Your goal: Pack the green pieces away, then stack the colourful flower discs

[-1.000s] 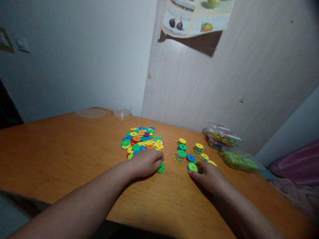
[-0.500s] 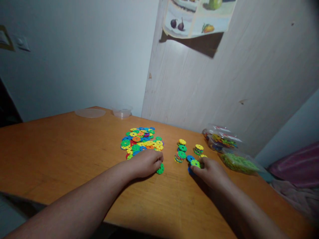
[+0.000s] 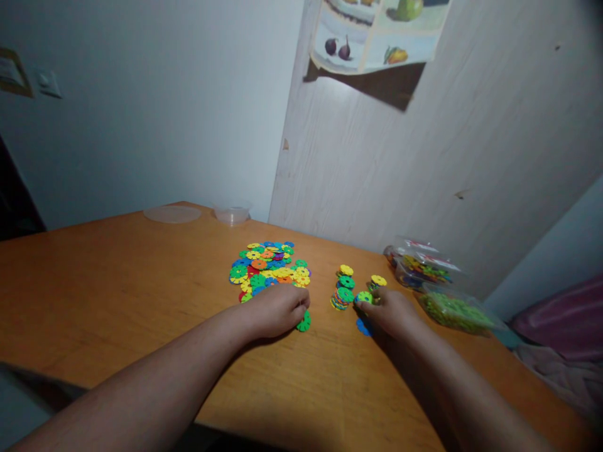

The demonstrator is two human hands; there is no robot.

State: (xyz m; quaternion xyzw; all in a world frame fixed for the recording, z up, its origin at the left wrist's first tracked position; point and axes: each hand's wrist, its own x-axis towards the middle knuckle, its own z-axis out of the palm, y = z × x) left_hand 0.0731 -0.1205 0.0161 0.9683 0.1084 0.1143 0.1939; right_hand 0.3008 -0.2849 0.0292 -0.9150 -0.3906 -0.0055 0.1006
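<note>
My left hand [image 3: 282, 307] is closed at the near edge of a loose pile of colourful notched plastic discs [image 3: 259, 264], its fingers pinched on a green disc [image 3: 304, 322]. To the right, my right hand [image 3: 393, 310] grips a light green disc [image 3: 363, 297] between thumb and fingers, over the small stacks. Just below it a blue disc [image 3: 363, 326] lies on the table. Left of that hand stand stacks topped with green [image 3: 345, 295] and yellow discs [image 3: 346, 270]. Behind its fingers is another stack with a yellow top [image 3: 379, 280], partly hidden.
Clear plastic packs [image 3: 423, 267] of coloured pieces and a pack of green pieces [image 3: 456, 309] lie at the right edge of the wooden table [image 3: 117, 282]. A clear tub [image 3: 231, 213] and a round lid [image 3: 172, 214] are at the back left, near the wall.
My right hand has moved slightly away from me with the light green disc, uncovering more of the blue disc below. My left hand stays at the green disc.
</note>
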